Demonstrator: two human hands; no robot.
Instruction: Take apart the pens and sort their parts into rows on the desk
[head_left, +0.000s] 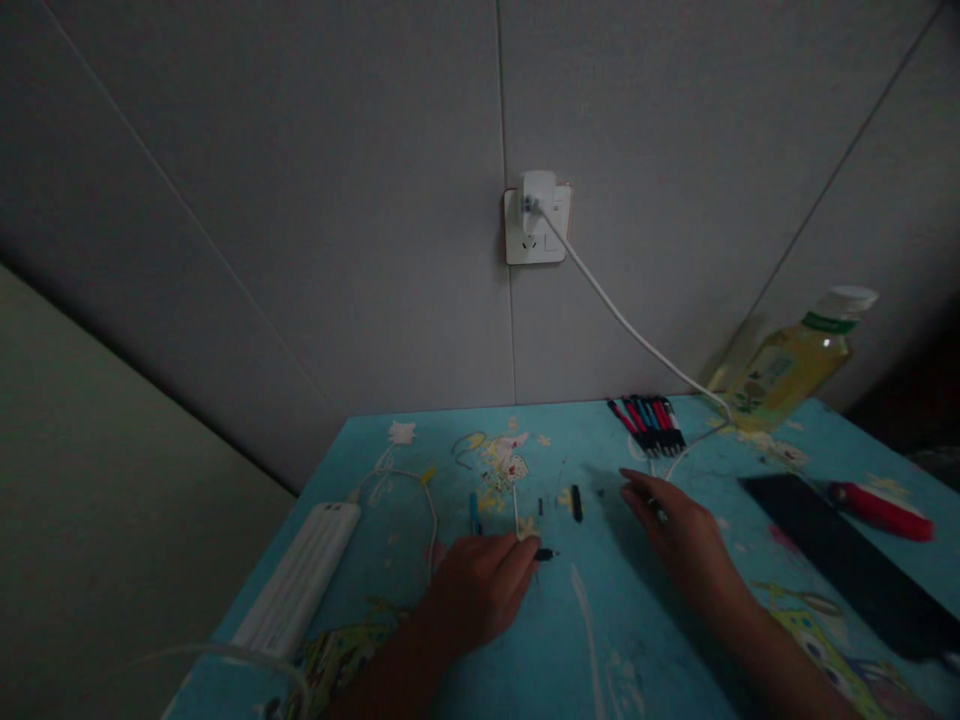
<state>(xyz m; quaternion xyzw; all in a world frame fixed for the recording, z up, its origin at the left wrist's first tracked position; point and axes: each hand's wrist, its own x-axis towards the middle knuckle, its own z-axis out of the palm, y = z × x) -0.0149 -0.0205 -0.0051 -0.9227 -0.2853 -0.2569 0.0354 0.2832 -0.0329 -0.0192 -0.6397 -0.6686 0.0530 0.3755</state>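
My left hand (484, 585) is closed low over the table, with a black pen part (547, 554) with a pale tip sticking out to the right of its fingertips. A thin white stick (515, 508) shows just beyond those fingers; whether they touch it I cannot tell. My right hand (679, 530) is raised a little to the right, its fingers bent around a small dark piece (657, 510), too dim to name. Between the hands and the wall lie a blue pen barrel (474, 513), a short dark piece (540, 506) and a black pen piece (577, 503).
Several red, blue and black pens (649, 425) lie in a row near the wall. A bottle of yellow drink (795, 365) stands back right. Right of my hand are a long dark flat thing (847, 560) and a red-handled object (885, 510). A white power strip (300, 580) lies left.
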